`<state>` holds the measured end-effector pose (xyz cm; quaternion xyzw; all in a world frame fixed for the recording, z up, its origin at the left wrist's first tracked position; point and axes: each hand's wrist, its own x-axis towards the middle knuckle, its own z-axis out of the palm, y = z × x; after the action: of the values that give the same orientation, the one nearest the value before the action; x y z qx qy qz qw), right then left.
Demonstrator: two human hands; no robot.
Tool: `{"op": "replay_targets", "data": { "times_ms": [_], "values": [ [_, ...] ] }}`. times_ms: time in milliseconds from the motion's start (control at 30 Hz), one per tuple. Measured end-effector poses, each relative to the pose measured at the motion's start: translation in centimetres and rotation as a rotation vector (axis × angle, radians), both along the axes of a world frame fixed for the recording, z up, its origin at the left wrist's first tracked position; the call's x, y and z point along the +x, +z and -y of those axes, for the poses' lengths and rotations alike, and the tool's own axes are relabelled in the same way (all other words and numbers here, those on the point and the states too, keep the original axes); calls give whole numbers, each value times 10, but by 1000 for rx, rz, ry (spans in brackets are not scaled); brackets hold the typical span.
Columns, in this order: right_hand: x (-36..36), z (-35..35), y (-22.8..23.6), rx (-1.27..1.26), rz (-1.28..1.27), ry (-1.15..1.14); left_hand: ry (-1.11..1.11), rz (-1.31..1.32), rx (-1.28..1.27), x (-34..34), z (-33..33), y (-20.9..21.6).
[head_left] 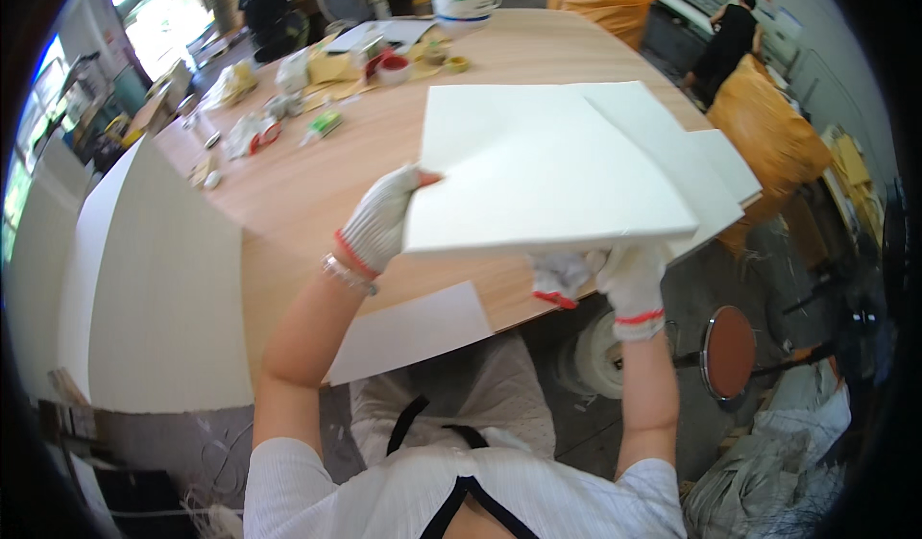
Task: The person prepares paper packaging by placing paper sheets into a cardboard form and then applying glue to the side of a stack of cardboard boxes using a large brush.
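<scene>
Fingers of left hand (379, 220) & right hand (632, 275) clamp white board (538, 179); fingertips hidden underneath.

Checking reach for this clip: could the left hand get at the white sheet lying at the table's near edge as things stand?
Probably yes, but not freely: the left hand grips the lifted white board together with the right hand. The sheet lies bare just below that forearm, nothing covering it; the hand would have to let go first.
</scene>
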<state>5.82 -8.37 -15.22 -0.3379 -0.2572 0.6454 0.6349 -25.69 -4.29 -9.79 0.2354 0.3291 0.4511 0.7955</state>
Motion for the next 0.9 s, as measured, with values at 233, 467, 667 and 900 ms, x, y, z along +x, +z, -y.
{"op": "replay_targets", "data": {
  "times_ms": [233, 467, 667, 900],
  "values": [
    [-104, -63, -43, 57, 702, 621, 175, -214, 145, -158, 72, -99],
    [-153, -79, -90, 47, 908, 531, 343, -872, 164, -196, 84, -141],
    [-153, -83, -103, 115, 875, 525, 340, -988, 135, -191, 84, -136],
    [-149, -82, -93, 246, 1218, 520, 296, -1674, 325, -170, 167, -131]
  ]
}}
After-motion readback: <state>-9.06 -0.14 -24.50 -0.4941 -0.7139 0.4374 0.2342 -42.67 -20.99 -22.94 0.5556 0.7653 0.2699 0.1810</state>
